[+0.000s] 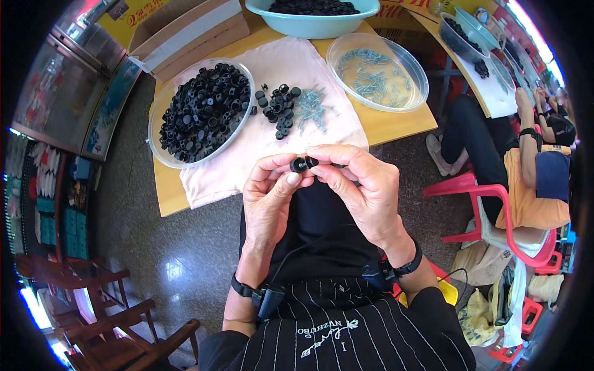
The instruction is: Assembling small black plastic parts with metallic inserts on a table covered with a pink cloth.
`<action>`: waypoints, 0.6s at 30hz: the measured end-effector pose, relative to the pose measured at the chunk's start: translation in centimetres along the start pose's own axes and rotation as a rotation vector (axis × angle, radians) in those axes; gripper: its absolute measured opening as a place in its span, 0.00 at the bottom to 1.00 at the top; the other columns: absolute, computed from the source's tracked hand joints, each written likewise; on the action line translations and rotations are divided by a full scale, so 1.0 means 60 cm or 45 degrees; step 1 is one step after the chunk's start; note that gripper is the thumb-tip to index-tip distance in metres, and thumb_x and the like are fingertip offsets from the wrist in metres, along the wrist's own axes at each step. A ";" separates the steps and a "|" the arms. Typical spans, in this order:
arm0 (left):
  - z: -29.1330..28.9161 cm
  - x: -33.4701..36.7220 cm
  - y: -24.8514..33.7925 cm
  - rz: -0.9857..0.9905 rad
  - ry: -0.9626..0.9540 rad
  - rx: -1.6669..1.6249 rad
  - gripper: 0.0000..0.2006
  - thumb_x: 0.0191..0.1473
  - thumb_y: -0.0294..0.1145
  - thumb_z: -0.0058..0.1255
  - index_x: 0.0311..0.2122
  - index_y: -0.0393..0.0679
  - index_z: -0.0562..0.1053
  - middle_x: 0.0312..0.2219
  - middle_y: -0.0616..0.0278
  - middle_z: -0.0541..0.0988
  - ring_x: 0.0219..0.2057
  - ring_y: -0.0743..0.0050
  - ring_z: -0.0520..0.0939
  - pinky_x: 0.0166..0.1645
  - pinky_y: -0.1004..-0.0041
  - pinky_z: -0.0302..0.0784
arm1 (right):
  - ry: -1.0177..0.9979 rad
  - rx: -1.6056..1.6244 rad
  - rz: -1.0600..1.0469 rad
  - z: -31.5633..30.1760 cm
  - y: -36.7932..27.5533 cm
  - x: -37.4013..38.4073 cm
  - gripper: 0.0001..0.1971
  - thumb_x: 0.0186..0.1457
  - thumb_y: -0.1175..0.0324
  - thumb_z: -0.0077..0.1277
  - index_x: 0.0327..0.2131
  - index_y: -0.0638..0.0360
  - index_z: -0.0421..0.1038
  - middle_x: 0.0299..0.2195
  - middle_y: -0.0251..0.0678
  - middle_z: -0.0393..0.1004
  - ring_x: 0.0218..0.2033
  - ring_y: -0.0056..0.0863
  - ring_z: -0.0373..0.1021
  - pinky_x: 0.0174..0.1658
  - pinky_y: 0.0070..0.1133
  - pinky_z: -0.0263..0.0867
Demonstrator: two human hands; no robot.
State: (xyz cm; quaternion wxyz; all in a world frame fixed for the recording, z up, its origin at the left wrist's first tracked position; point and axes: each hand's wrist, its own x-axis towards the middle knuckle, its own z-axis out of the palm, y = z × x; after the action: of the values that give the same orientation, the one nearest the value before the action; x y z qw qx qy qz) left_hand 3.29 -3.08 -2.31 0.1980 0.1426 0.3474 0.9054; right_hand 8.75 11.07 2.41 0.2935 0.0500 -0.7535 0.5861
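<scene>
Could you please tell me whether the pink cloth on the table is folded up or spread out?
Spread out: the cloth lies broad across the table, black pieces and screws resting on it.

Txt (327, 331) on blk shirt (396, 328), yel. carton (114, 29)

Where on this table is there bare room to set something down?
Bare pink cloth lies between the aqua basin and the loose black parts, and again between the left tub and the cloth's near edge. Crowded: mid-cloth, where those parts and the screws lie.
</scene>
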 end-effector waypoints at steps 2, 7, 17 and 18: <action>0.004 0.001 0.001 0.010 0.013 0.059 0.13 0.52 0.18 0.52 0.45 0.35 0.70 0.39 0.53 0.79 0.37 0.69 0.81 0.45 0.71 0.79 | 0.012 -0.036 -0.020 -0.001 0.002 0.001 0.12 0.49 0.80 0.56 0.39 0.63 0.74 0.32 0.39 0.77 0.30 0.23 0.75 0.34 0.16 0.71; 0.011 0.000 -0.001 0.081 0.022 0.162 0.12 0.51 0.16 0.53 0.43 0.34 0.72 0.39 0.53 0.78 0.36 0.69 0.82 0.46 0.70 0.80 | -0.012 -0.214 -0.167 -0.006 0.010 0.003 0.11 0.48 0.79 0.56 0.38 0.63 0.74 0.34 0.40 0.77 0.32 0.28 0.76 0.35 0.20 0.72; 0.014 -0.002 -0.004 0.141 0.057 0.333 0.10 0.50 0.16 0.53 0.40 0.35 0.74 0.39 0.53 0.78 0.37 0.67 0.81 0.45 0.66 0.80 | 0.029 -0.158 -0.131 0.004 0.017 -0.012 0.11 0.52 0.81 0.52 0.40 0.63 0.74 0.39 0.42 0.75 0.38 0.31 0.74 0.38 0.21 0.72; 0.016 -0.002 -0.005 0.141 0.057 0.332 0.10 0.50 0.16 0.53 0.40 0.35 0.74 0.39 0.53 0.78 0.37 0.67 0.81 0.45 0.66 0.80 | 0.026 -0.159 -0.130 0.003 0.019 -0.012 0.10 0.52 0.81 0.52 0.40 0.63 0.74 0.38 0.42 0.75 0.37 0.31 0.74 0.38 0.21 0.72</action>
State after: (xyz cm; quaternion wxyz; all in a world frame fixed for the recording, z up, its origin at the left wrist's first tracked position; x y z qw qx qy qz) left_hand 3.87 -2.40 -1.86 0.1195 0.1657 0.4579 0.8652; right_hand 8.78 11.04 1.05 0.3332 0.0639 -0.7820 0.5229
